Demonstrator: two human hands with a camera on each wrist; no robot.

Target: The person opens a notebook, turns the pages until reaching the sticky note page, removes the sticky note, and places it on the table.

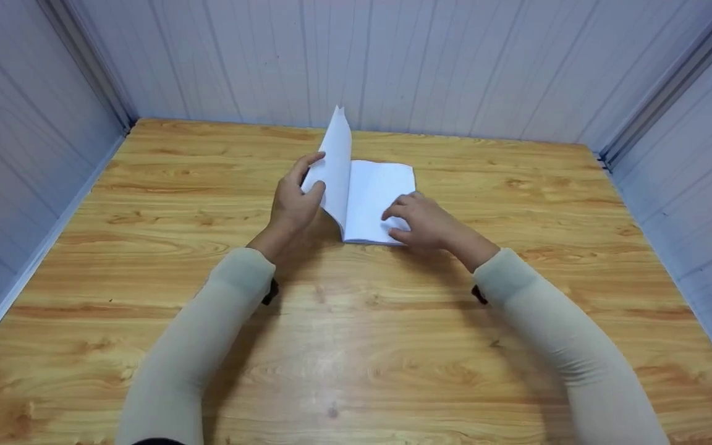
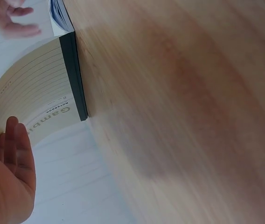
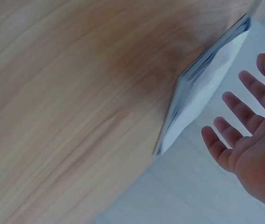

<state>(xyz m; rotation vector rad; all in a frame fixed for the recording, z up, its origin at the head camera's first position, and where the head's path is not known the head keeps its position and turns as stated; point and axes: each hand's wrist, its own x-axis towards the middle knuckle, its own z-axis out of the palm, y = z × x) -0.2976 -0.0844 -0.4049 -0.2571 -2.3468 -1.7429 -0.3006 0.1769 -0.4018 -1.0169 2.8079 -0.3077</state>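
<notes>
A notebook [image 1: 381, 198] lies spread on the table, its right part flat with blank white paper facing up. Its left part, a raised leaf [image 1: 336, 167], stands steeply up. My left hand [image 1: 294, 198] grips that raised part by the outer edge, thumb on the white side and fingers behind. In the left wrist view the back of it is a beige cover [image 2: 34, 79] with printed lines and "NOTEBOOK" lettering, beside a dark spine [image 2: 74, 74]. My right hand [image 1: 424, 219] hovers over the lower right of the page, fingers loosely bent and spread, holding nothing.
The wood-grain table [image 1: 356, 346] extends around the notebook on every side. A pale panelled wall [image 1: 393, 68] rises behind the table, with further panels at left and right.
</notes>
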